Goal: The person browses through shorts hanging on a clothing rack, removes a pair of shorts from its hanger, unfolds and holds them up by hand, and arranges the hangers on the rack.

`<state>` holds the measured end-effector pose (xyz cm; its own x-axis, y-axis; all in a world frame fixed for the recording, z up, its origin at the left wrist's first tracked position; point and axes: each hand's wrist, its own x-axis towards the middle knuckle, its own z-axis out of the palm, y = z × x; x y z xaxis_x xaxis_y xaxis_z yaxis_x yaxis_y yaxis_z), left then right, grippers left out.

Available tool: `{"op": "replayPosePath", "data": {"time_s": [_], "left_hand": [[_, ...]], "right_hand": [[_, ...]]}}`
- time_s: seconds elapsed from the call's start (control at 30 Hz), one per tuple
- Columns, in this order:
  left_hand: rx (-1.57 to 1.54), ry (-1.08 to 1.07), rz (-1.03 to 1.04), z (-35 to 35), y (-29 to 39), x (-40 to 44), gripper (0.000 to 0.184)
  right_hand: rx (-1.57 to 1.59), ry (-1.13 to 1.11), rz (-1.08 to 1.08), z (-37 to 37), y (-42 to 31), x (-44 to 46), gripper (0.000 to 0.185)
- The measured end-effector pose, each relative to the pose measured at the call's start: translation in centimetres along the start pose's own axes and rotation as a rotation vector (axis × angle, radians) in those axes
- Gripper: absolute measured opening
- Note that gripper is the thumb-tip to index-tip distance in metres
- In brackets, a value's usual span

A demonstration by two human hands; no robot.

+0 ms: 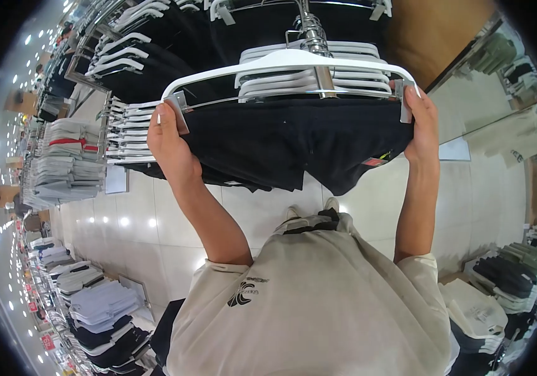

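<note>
A white clip hanger (287, 59) spans the space between my hands, with a pair of black shorts (268, 135) hanging from its clips. My left hand (173, 144) is closed on the left clip (180, 113), thumb on top, at the corner of the waistband. At the other end, my right hand (423, 122) grips the right clip (405, 106) in the same way. A small red and yellow label (376, 161) shows near the right side of the shorts. The fingers behind the fabric are mostly hidden.
Directly behind is a metal rail (309, 28) carrying white hangers (356, 81). More white hangers (132, 128) stick out at left, beside racks of grey clothes (68, 163). Folded clothes (102, 307) are stacked at lower left, others (506, 276) at lower right. A mirror (500, 125) stands at right.
</note>
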<state>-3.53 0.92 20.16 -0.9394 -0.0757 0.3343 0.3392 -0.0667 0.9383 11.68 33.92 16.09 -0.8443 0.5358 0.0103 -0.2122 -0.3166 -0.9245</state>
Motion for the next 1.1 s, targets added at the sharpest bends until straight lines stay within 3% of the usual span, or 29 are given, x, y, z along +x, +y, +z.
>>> {"op": "replayPosePath", "data": {"time_s": [0.23, 0.33, 0.37, 0.43, 0.53, 0.57, 0.6, 0.63, 0.67, 0.73, 0.77, 0.8, 0.87, 0.97, 1.07, 1.1], "left_hand": [[-0.03, 0.064, -0.039, -0.5, 0.0, 0.1, 0.031], [-0.042, 0.076, 0.021, -1.3, -2.5, 1.3, 0.034], [0.077, 0.048, 0.052, -1.3, -2.8, 1.7, 0.039], [0.01, 0.042, -0.079, -2.6, -6.7, 3.4, 0.047], [-0.153, 0.105, -0.236, -2.0, -8.6, 5.0, 0.053], [-0.4, -0.077, -0.297, -4.5, -12.5, 7.1, 0.059], [-0.454, -0.061, -0.204, -4.3, -14.4, 7.5, 0.064], [-0.608, -0.135, -0.339, -4.4, -14.7, 8.4, 0.065], [-0.761, -0.21, -0.475, -4.6, -14.5, 8.9, 0.065], [-0.695, -0.163, -0.305, -1.2, -12.2, 6.2, 0.031], [-0.646, -0.162, -0.317, -0.1, -11.2, 5.7, 0.026], [-0.866, -0.323, -0.375, 0.4, -11.0, 5.5, 0.026], [-1.101, -0.421, -0.395, 2.1, -10.7, 4.0, 0.029], [-1.29, -0.803, -0.283, 3.0, -11.2, 2.6, 0.039], [-1.415, -0.942, -0.282, 2.9, -10.8, 1.0, 0.04], [-1.39, -0.892, -0.305, 2.6, -10.4, 0.4, 0.041]], "right_hand": [[-0.015, 0.034, -0.102, 2.2, -1.3, -1.5, 0.038], [-0.161, 0.044, -0.259, 4.5, -2.2, -4.5, 0.042], [-0.26, -0.005, -0.315, 5.9, -3.0, -6.1, 0.042], [-0.413, -0.109, -0.472, 9.2, -3.1, -9.5, 0.042], [-0.585, -0.551, -0.757, 13.8, -2.0, -12.3, 0.047], [-0.587, -0.664, -0.846, 15.8, -1.1, -13.1, 0.049], [-0.52, -0.686, -0.864, 17.6, 0.1, -14.4, 0.045], [-0.454, -0.709, -0.881, 19.5, 1.3, -15.6, 0.042], [-0.368, -0.597, -0.971, 21.5, 2.1, -16.5, 0.039], [-0.397, -0.63, -1.017, 24.3, 3.3, -17.8, 0.04], [-0.413, -0.647, -1.043, 25.4, 4.0, -18.3, 0.041], [-0.424, -0.648, -1.057, 26.4, 5.1, -19.0, 0.041], [-0.449, -0.647, -1.092, 27.7, 7.1, -20.0, 0.041], [-0.394, -0.886, -0.984, 26.9, 7.6, -19.9, 0.047], [-0.251, -0.969, -0.977, 25.2, 7.1, -18.7, 0.046], [-0.19, -0.97, -0.993, 24.5, 6.7, -17.6, 0.045]]}}
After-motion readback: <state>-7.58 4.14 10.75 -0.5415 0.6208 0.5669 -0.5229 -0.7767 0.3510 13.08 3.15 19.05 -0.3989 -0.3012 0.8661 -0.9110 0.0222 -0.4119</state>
